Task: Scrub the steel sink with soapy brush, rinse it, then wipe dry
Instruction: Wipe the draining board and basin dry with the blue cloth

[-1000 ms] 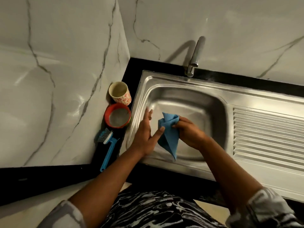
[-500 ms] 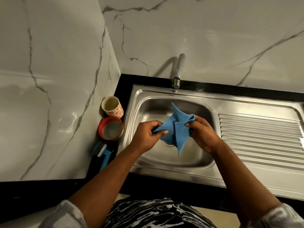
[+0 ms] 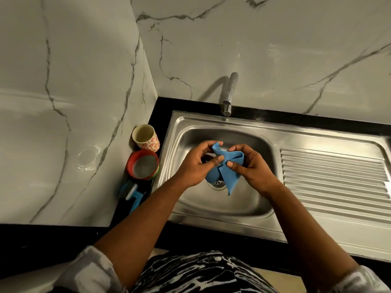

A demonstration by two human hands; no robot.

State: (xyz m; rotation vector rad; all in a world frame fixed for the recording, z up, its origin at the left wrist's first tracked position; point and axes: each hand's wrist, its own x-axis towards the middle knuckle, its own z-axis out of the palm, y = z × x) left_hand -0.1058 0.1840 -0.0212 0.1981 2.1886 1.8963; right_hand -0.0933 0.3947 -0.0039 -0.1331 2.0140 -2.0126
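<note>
**Hands and cloth.** The left hand (image 3: 194,166) has its grip pinching the left edge of the blue cloth (image 3: 227,172) between thumb and fingertips. The right hand (image 3: 251,168) has its grip pinching the cloth's right fold in the same way. The cloth is bunched above the basin of the steel sink (image 3: 211,121), and a loose corner hangs over the drain (image 3: 218,183).

**Risks, as judged.**
- A bunched cloth offers little flat face, so wiping may leave streaks.
- A slack pinch could drop it onto the drain.
- Whether the basin is wet cannot be told.

**Surroundings.**
- On the black counter (image 3: 42,240) left of the sink, the blue brush (image 3: 132,194), a red-rimmed bowl (image 3: 143,166) and a patterned cup (image 3: 146,137) stand close together, outside the basin.
- The tap (image 3: 229,96) overhangs the far rim and may hinder wiping beneath it.
- The ribbed drainboard (image 3: 334,174) at right could hold water in its grooves.
</note>
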